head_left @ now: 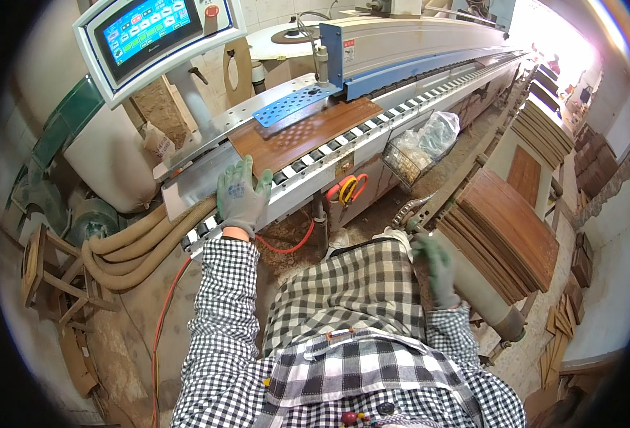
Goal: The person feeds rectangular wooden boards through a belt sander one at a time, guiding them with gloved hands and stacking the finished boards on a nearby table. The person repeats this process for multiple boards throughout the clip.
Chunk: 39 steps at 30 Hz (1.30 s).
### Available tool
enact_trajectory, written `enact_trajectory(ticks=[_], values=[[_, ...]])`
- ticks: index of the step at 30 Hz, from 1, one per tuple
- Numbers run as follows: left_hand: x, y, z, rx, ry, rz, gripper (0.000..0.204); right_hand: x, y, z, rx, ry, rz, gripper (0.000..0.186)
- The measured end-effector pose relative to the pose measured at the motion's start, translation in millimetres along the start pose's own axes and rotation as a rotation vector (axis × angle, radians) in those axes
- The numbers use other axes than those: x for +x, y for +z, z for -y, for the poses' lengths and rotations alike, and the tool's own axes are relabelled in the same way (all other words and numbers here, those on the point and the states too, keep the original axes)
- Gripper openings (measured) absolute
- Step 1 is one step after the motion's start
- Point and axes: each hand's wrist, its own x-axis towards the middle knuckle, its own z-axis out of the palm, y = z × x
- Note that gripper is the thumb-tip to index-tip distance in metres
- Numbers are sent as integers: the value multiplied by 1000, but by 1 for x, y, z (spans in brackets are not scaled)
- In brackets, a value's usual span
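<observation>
My left hand, in a grey and green work glove, lies flat with its fingers apart at the near left end of a brown wood-grain board. Its fingertips reach the board's edge. The board rests on the machine's black and white conveyor track, and its far side runs under a blue perforated plate. My right hand, gloved too, hangs low beside my apron, slightly blurred, with its fingers loosely stretched and nothing seen in them. It is near the stack of brown boards on my right.
A control screen stands at upper left, above thick hoses. Scissors with red and yellow handles hang on the machine's side, near a wire basket holding plastic bags. A wooden stool is at left; a roller carries the stack.
</observation>
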Motion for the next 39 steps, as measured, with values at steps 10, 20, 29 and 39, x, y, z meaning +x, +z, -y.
enact_trajectory(ticks=[10, 20, 29, 39], values=[[-4, -4, -6, 40, 25, 54, 64, -51, -242, 34, -711, -87, -1309, 47], [-5, -7, -4, 25, 40, 22, 62, -75, -329, -7, 238, 22, -1175, 73], [-6, -17, -8, 11, -9, 125, 65, -93, -238, 48, 305, 23, -1559, 75], [-8, -13, 0, -88, 33, 68, 63, -165, -298, 6, 340, -198, -1018, 52]])
